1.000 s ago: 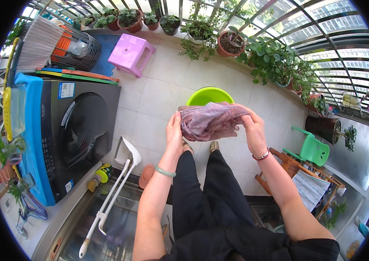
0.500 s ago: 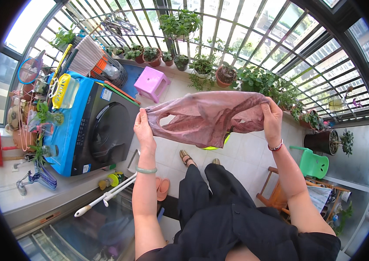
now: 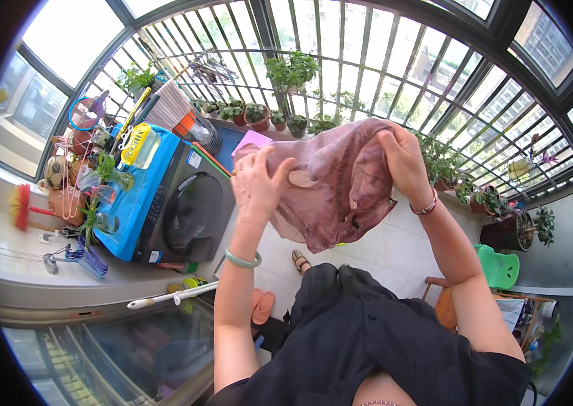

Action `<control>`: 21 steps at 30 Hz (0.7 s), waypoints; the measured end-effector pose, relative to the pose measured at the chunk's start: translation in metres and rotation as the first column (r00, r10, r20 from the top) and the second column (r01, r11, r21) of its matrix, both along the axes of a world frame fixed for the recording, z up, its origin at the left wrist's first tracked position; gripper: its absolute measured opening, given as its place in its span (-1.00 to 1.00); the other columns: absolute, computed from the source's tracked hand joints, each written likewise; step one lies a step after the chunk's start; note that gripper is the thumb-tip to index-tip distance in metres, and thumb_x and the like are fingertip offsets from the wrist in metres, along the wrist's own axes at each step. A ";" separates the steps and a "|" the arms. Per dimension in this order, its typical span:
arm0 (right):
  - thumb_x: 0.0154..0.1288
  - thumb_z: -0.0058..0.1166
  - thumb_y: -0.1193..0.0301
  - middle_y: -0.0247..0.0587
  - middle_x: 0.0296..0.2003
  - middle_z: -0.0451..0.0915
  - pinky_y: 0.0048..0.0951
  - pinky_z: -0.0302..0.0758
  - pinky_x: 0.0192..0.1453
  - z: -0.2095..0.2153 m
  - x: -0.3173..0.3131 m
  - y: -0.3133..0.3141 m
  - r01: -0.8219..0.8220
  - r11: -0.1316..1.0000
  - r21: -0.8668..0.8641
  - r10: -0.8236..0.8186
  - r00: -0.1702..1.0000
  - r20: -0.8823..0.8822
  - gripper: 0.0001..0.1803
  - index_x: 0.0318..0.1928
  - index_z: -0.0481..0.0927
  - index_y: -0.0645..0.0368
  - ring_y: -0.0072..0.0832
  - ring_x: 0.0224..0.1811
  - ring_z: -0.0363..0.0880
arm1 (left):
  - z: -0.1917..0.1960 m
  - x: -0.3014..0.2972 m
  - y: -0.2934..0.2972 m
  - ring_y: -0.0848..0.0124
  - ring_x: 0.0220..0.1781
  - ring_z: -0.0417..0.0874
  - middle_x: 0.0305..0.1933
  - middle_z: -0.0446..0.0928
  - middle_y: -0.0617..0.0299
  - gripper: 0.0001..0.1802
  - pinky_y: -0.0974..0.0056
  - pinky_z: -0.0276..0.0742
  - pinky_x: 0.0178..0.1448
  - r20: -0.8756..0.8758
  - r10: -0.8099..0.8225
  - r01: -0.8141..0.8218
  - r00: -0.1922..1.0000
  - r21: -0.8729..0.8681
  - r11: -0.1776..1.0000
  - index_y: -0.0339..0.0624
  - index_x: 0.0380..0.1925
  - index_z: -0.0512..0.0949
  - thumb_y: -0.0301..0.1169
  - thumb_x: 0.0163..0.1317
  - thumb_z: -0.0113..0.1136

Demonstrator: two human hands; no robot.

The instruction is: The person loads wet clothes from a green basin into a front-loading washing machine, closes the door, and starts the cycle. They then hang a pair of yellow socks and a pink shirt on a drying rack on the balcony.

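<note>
A thin mauve-pink garment point(image 3: 340, 179) hangs crumpled in front of me, apparently a sleeveless top with a hole like an armhole at its left. My right hand point(image 3: 404, 162) pinches its upper right edge, thumb in front and fingers behind. At the garment's left edge is my left hand point(image 3: 258, 184), its fingers stretched up and the thumb spread apart. Cloth shows just behind those fingers; whether they touch it I cannot tell. The lower part of the garment falls in loose folds with a darker patch near its right side.
A dark front-loading washing machine point(image 3: 195, 210) with a blue cover point(image 3: 141, 203) stands left. Behind the garment is a pink stool point(image 3: 251, 140). Potted plants line the barred window. A green child's chair point(image 3: 497, 267) stands right; pink slippers point(image 3: 264, 308) and a white pole point(image 3: 171, 295) lie lower left.
My left hand has loosened from the garment's left edge and moved right, fingers spreading. The garment, stretched wide before, now sags and bunches toward my right hand. The view has tilted up slightly.
</note>
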State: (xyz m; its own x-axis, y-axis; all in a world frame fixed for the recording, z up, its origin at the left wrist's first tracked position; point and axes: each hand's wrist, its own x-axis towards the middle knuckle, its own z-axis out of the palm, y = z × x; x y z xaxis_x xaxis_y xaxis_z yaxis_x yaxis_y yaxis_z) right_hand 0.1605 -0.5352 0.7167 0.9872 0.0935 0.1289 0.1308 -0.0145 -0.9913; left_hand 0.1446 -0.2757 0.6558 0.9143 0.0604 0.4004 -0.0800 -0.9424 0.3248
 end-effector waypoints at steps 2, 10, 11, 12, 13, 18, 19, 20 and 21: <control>0.42 -0.12 0.39 -0.30 -0.44 0.61 -0.51 0.48 -0.21 0.002 0.006 0.022 -0.013 0.997 -0.077 0.024 0.989 0.144 -0.71 -0.11 0.57 0.39 -0.62 -0.37 0.49 | 0.018 -0.022 -0.030 0.06 0.09 0.56 0.03 0.53 -0.04 -0.33 0.09 0.48 0.14 -0.104 -0.288 0.191 0.952 -0.535 0.823 -0.25 0.07 0.51 0.05 0.14 0.33; 0.37 0.04 0.31 -0.19 -0.52 0.62 -0.49 0.49 -0.33 0.036 -0.002 0.001 0.104 0.936 -0.335 0.010 0.947 0.322 -0.69 -0.05 0.63 0.29 -0.56 -0.50 0.52 | 0.038 -0.011 -0.039 0.20 -0.26 0.70 -0.24 0.64 0.21 -0.64 0.11 0.56 -0.18 0.026 -0.157 0.160 0.987 -0.176 0.971 0.01 -0.01 0.56 -0.28 0.17 0.24; 0.36 0.06 0.30 -0.21 -0.55 0.62 -0.49 0.48 -0.37 0.044 -0.003 -0.008 0.152 0.874 -0.462 -0.010 0.955 0.296 -0.69 -0.06 0.65 0.25 -0.56 -0.55 0.52 | 0.053 -0.010 -0.039 0.18 -0.27 0.70 -0.24 0.64 0.19 -0.59 0.09 0.56 -0.18 0.018 -0.140 0.141 0.990 -0.145 0.979 0.03 0.07 0.54 -0.28 0.17 0.22; 0.33 0.14 0.21 -0.26 -0.60 0.60 -0.51 0.45 -0.44 0.032 0.007 -0.017 0.185 0.879 -0.439 0.007 0.917 0.399 -0.68 -0.10 0.69 0.19 -0.55 -0.64 0.48 | 0.064 -0.009 -0.039 0.11 -0.24 0.68 -0.25 0.63 0.13 -0.53 0.06 0.56 -0.16 0.054 -0.139 0.146 0.989 -0.175 0.974 0.02 0.13 0.49 -0.29 0.17 0.19; 0.31 0.16 0.20 -0.27 -0.60 0.60 -0.52 0.44 -0.45 0.030 0.007 -0.021 0.145 0.842 -0.520 0.072 0.925 0.374 -0.68 -0.11 0.69 0.19 -0.57 -0.64 0.48 | 0.075 -0.009 -0.037 0.05 -0.21 0.66 -0.25 0.61 0.07 -0.48 0.02 0.56 -0.13 0.087 -0.127 0.142 0.988 -0.193 0.971 0.00 0.19 0.44 -0.30 0.18 0.15; 0.33 0.22 0.25 -0.41 -0.54 0.59 -0.65 0.37 -0.45 0.005 0.013 -0.033 -0.017 0.923 -0.385 0.123 0.960 0.252 -0.75 -0.22 0.66 0.20 -0.77 -0.49 0.48 | 0.086 0.006 -0.033 0.35 -0.20 0.66 -0.08 0.57 0.12 -0.40 0.28 0.60 -0.03 0.061 -0.315 0.318 0.947 -0.317 0.894 0.04 0.23 0.46 -0.51 0.12 0.24; 0.35 0.20 0.28 -0.43 -0.53 0.59 -0.67 0.36 -0.44 0.005 0.016 -0.029 0.031 0.957 -0.289 0.066 0.945 0.322 -0.77 -0.22 0.65 0.22 -0.79 -0.47 0.47 | 0.082 0.008 -0.034 0.33 -0.16 0.65 -0.07 0.56 0.12 -0.39 0.28 0.59 -0.01 0.034 -0.400 0.376 0.916 -0.423 0.824 0.06 0.22 0.47 -0.50 0.10 0.25; 0.40 0.13 0.34 -0.44 -0.48 0.59 -0.69 0.36 -0.42 0.010 0.021 -0.026 -0.065 0.995 -0.074 0.077 0.981 0.176 -0.79 -0.16 0.59 0.25 -0.82 -0.45 0.43 | 0.078 0.008 -0.037 0.31 -0.11 0.63 -0.06 0.56 0.11 -0.39 0.28 0.59 0.01 0.019 -0.485 0.421 0.875 -0.525 0.740 0.09 0.21 0.49 -0.49 0.08 0.26; 0.42 0.10 0.37 -0.45 -0.49 0.58 -0.68 0.37 -0.43 0.015 0.020 -0.022 -0.080 0.996 0.035 0.075 0.990 0.120 -0.82 -0.13 0.57 0.25 -0.81 -0.46 0.41 | 0.074 0.008 -0.039 0.42 -0.08 0.60 0.01 0.54 0.16 -0.37 0.33 0.56 0.05 -0.084 -0.633 0.332 0.769 -0.794 0.509 0.07 0.27 0.43 -0.45 0.15 0.30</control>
State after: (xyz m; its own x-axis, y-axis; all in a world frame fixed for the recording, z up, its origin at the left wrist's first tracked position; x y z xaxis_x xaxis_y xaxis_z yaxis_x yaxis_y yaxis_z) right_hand 0.1805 -0.5571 0.7313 0.9549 0.1613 0.2493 0.2462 0.0395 -0.9684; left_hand 0.1527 -0.3151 0.7297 0.9419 -0.3152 0.1162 -0.1975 -0.2399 0.9505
